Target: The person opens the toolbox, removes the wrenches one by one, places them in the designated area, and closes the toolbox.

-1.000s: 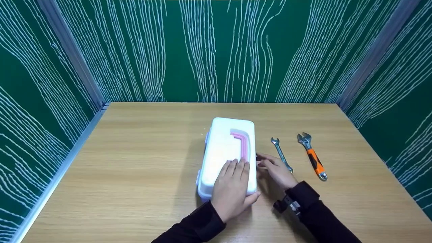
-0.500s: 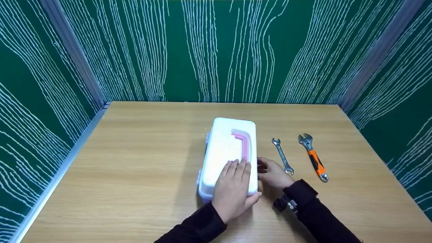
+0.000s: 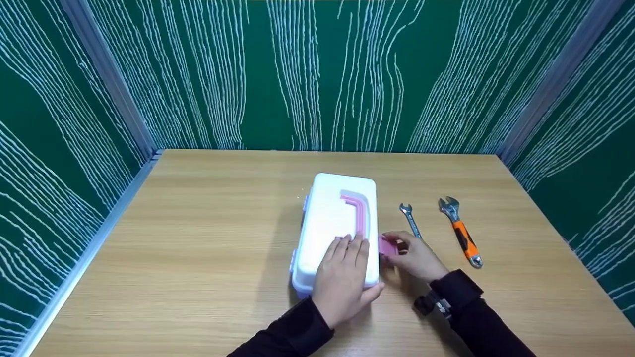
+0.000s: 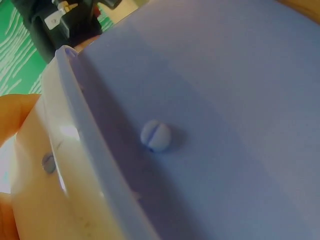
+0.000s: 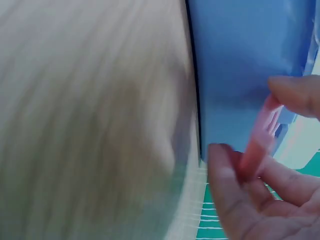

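Note:
A plastic toolbox (image 3: pixel 330 213) with a white lid and a pink handle (image 3: pixel 359 218) folded into the lid stands mid-table. My left hand (image 3: pixel 340 280) rests on the near part of the lid, fingers straight, thumb over the right edge. At the box's right side, my right hand (image 3: pixel 419 260) pinches a pink latch (image 3: pixel 388 246), which sticks outward. The right wrist view has the latch (image 5: pixel 262 137) between thumb and fingers, against the box's blue side wall (image 5: pixel 235 75). Close up in the left wrist view are the box's lavender end wall (image 4: pixel 240 110) and a round slotted knob (image 4: pixel 155 135).
Right of the box lies a small open-end wrench (image 3: pixel 409 218), its lower end hidden behind my right hand. Farther right is an adjustable wrench (image 3: pixel 461 233) with an orange and black handle. Green patterned panels (image 3: pixel 253 74) enclose the wooden table (image 3: pixel 198 238).
My right hand has drawn a little away from the box's side, and the pink latch now shows swung outward in its fingers. The left hand and box stay in place.

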`<state>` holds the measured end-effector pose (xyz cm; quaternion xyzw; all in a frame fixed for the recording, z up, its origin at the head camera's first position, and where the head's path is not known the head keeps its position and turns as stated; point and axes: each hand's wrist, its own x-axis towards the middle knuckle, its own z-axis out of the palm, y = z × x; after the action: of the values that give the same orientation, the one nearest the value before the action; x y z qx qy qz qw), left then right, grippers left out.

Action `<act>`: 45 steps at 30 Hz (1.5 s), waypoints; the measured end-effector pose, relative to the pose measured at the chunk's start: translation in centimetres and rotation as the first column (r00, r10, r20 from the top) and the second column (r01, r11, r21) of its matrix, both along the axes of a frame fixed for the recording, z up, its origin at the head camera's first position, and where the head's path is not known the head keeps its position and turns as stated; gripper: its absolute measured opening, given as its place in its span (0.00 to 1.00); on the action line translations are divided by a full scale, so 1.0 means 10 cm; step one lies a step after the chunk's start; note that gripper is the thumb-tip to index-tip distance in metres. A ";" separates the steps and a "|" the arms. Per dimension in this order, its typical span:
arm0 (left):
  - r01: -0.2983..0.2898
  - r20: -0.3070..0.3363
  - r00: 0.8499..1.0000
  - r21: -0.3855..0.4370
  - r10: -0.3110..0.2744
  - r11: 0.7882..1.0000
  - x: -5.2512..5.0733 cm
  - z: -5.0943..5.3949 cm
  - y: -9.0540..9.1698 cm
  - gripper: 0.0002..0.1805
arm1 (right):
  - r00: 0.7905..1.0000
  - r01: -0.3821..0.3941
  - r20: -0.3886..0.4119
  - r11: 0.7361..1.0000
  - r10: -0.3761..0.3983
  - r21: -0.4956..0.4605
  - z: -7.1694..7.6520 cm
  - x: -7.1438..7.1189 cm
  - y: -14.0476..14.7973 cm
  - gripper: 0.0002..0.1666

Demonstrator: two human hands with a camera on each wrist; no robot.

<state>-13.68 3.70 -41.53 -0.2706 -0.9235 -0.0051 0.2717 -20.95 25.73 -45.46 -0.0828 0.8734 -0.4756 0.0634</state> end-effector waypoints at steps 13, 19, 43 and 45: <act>-0.020 0.066 0.998 -0.025 0.021 0.999 0.01 0.02 0.01 0.47 | 0.999 0.032 -0.030 0.966 -0.041 -0.258 0.13 0.06 0.03 0.38; -0.021 0.035 0.999 -0.018 0.022 1.000 0.00 0.01 0.01 0.46 | 0.997 0.048 -0.039 0.964 -0.061 -0.262 0.17 0.05 -0.04 0.36; -0.004 0.009 1.000 -0.001 0.004 1.000 0.00 -0.02 0.00 0.45 | 0.986 -0.060 -0.159 0.992 0.041 -0.111 0.19 -0.01 -0.10 0.32; -0.005 0.003 1.000 0.000 0.005 1.000 0.00 -0.02 0.00 0.45 | 0.987 -0.071 -0.149 0.993 0.056 -0.096 0.19 -0.02 -0.10 0.31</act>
<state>-13.71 3.71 -41.69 -0.2685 -0.9245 -0.0045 0.2705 -21.11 24.72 -43.61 -0.1483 0.8474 -0.5098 0.0101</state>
